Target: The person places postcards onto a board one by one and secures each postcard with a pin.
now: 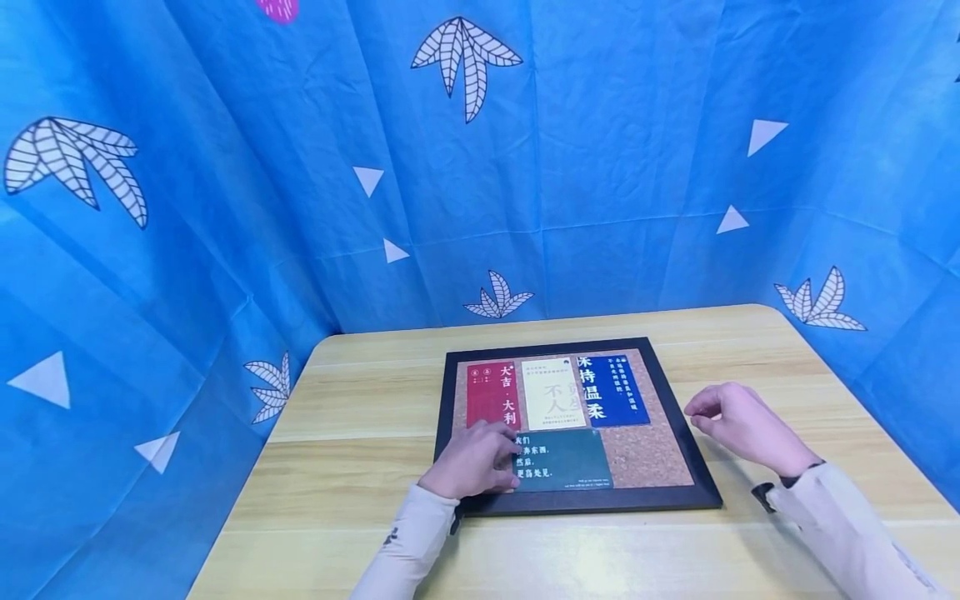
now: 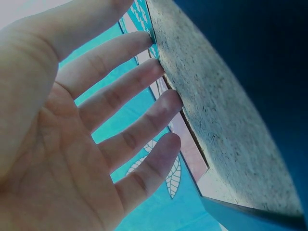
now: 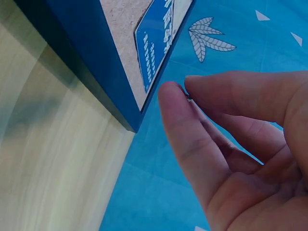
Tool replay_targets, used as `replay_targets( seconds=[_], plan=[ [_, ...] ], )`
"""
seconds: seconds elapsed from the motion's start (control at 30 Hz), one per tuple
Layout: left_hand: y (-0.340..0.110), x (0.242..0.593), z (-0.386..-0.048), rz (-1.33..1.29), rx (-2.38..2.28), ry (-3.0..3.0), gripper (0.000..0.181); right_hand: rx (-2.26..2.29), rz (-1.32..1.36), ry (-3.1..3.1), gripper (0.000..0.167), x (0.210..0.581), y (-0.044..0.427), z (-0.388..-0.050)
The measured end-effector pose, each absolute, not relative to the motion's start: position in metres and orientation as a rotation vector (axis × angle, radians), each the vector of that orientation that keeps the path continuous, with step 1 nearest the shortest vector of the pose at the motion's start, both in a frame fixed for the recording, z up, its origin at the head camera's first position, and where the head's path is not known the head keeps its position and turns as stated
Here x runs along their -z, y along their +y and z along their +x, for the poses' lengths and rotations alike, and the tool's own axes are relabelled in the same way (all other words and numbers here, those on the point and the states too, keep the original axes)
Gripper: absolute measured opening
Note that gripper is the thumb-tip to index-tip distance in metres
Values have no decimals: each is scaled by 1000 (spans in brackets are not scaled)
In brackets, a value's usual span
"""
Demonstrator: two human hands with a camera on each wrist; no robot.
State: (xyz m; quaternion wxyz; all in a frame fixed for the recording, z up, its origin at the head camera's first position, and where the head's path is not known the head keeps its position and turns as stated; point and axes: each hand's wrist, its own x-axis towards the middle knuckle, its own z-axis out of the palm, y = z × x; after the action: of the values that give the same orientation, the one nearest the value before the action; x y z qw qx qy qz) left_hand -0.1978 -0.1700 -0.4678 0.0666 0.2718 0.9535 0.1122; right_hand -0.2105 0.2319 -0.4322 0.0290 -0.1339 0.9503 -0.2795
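A corkboard [image 1: 648,457] in a black frame lies on the table. Across its lower part is a dark green card [image 1: 566,467] with white writing. My left hand [image 1: 472,460] rests at that card's left end, fingers spread and only slightly bent in the left wrist view. Right of the frame, my right hand [image 1: 750,427] is held apart from the board. Its thumb and forefinger pinch a tiny dark pin [image 3: 188,96], mostly hidden by the fingertips.
A red card [image 1: 487,392], a cream card [image 1: 551,387] and a blue card [image 1: 626,396] sit in a row along the board's upper part. Beneath the board is a wooden table [image 1: 352,433]. A blue patterned cloth [image 1: 600,167] hangs behind and at both sides.
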Motion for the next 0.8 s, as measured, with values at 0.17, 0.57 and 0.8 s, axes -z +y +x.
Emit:
replay_targets(
  seconds=[0.17, 0.57, 0.8],
  plan=[
    [-170, 469, -198, 828, -330, 2880, 48, 887, -481, 2963, 12, 431, 226, -214],
    [-169, 471, -199, 823, -330, 2882, 47, 886, -502, 2909, 15, 425, 205, -223],
    [-169, 470, -198, 842, -314, 2888, 47, 890, -525, 2897, 16, 424, 192, -227]
  ],
)
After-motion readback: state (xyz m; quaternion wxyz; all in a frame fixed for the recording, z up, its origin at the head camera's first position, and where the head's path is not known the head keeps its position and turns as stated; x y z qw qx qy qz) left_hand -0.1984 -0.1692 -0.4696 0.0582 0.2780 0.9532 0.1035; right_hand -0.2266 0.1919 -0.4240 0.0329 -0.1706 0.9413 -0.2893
